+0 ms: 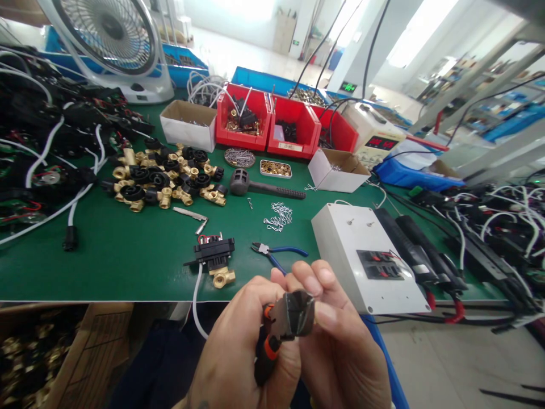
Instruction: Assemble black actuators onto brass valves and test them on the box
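Note:
Both my hands are raised close in front of me, below the table's front edge. My left hand (238, 346) is wrapped round the black-and-orange handles of a pair of cutters (283, 324). My right hand (340, 335) has its fingers pinched at the cutters' dark jaws; whether something small is between them I cannot make out. On the green table (140, 255) just beyond lies a black valve assembly with a brass fitting (215, 258) and a white cable (196, 301) hanging over the edge.
Blue-handled pliers (276, 253), wire clips (279, 216), a black mallet (259, 186), a heap of brass-and-black valves (166, 176), red bins (266, 116), cardboard boxes, a white box with terminals (366, 258), a fan (110, 40). Cabled assemblies lie left and right.

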The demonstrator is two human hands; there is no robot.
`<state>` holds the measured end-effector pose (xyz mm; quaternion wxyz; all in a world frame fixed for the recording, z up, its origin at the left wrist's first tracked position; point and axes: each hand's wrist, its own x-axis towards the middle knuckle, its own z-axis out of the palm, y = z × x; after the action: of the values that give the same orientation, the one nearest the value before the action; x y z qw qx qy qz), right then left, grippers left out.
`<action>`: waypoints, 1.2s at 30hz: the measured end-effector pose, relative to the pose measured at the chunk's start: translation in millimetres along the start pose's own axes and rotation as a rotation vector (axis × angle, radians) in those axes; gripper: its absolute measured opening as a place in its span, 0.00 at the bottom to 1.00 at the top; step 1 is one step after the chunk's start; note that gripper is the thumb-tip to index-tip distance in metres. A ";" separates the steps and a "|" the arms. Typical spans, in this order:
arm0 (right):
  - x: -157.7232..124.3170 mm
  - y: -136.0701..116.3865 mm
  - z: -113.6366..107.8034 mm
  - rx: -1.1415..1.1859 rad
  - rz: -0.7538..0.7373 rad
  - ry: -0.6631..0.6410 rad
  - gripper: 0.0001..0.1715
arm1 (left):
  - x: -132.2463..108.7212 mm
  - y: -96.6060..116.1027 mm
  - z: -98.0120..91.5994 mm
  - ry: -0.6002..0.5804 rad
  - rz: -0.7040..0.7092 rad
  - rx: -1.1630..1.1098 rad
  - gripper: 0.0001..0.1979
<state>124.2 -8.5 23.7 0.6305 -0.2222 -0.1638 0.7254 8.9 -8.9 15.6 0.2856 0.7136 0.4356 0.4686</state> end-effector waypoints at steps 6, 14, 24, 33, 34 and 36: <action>3.4 -6.8 0.6 0.100 -0.022 -0.052 0.11 | -6.0 -0.9 -2.4 0.015 0.034 0.110 0.06; 4.1 -14.5 4.4 0.138 -0.079 -0.033 0.12 | -10.0 -12.6 7.9 -0.039 0.150 0.377 0.07; 3.3 -15.3 4.6 0.160 -0.073 -0.039 0.12 | -10.1 -14.0 11.0 -0.050 0.186 0.440 0.10; 2.2 -14.5 6.4 0.166 -0.068 -0.021 0.11 | -10.6 -12.5 9.6 -0.050 0.185 0.501 0.11; 2.5 -14.4 6.9 0.167 -0.067 -0.024 0.12 | -10.8 -12.5 9.5 -0.046 0.184 0.500 0.11; 3.1 -14.3 7.7 0.169 -0.063 -0.024 0.12 | -11.2 -12.5 9.4 -0.037 0.184 0.492 0.11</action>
<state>131.9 -2.9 37.3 0.6675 -0.1543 -0.1163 0.7191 11.1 -13.1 -3.1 0.0675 0.8066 0.4645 0.3594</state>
